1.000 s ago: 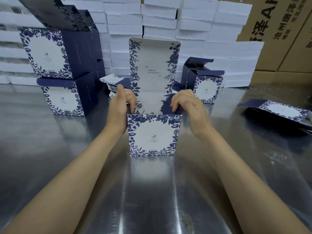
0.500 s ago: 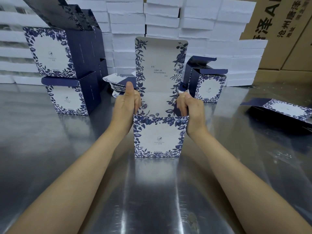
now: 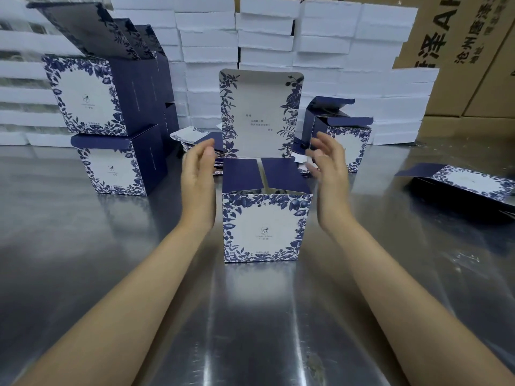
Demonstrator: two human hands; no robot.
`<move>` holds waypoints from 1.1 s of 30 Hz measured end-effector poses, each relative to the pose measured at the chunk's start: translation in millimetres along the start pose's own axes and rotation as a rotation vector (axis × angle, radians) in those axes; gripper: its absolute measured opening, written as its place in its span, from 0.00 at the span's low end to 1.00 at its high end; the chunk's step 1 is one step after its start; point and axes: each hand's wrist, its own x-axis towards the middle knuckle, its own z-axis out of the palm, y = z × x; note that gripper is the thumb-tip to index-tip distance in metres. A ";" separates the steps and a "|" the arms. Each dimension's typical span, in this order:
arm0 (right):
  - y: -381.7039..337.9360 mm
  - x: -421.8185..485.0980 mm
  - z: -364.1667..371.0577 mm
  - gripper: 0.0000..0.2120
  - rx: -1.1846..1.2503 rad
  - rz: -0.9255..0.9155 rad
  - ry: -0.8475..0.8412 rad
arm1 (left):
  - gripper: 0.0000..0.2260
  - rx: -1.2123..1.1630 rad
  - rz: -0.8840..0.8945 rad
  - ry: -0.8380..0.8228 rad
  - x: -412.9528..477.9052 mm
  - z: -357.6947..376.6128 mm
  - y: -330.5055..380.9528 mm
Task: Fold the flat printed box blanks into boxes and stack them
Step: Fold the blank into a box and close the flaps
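Note:
A blue-and-white floral box [image 3: 264, 229] stands upright on the steel table [image 3: 83, 260] in front of me. Its two dark blue side flaps lie folded inward over the top, and its tall lid flap [image 3: 260, 112] stands straight up at the back. My left hand [image 3: 199, 174] hovers just left of the box with fingers spread, touching nothing. To the right of the box my right hand [image 3: 328, 168] is likewise open and clear of it, slightly blurred. Folded boxes [image 3: 92, 98] are stacked two high at the left.
A pile of flat blanks [image 3: 192, 140] lies behind my left hand. Another folded box [image 3: 342, 135] stands at the back right. A flat blank [image 3: 468, 185] rests at the right edge. White cartons [image 3: 264, 37] line the back, brown cartons [image 3: 459, 51] at the right.
Both hands have let go of the box's top edges and drawn outward and apart. The two side flaps now lie folded down over the opening.

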 end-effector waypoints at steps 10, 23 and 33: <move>-19.0 -3.9 3.7 0.16 0.018 0.548 0.098 | 0.08 -0.177 -0.239 -0.283 -15.1 16.4 4.7; -29.0 -4.1 1.0 0.14 -0.061 0.476 0.105 | 0.09 -0.184 -0.272 -0.296 -20.2 20.9 3.6; -20.7 0.5 -4.0 0.13 -0.004 0.453 -0.013 | 0.07 -0.156 -0.203 -0.189 -20.2 20.0 7.7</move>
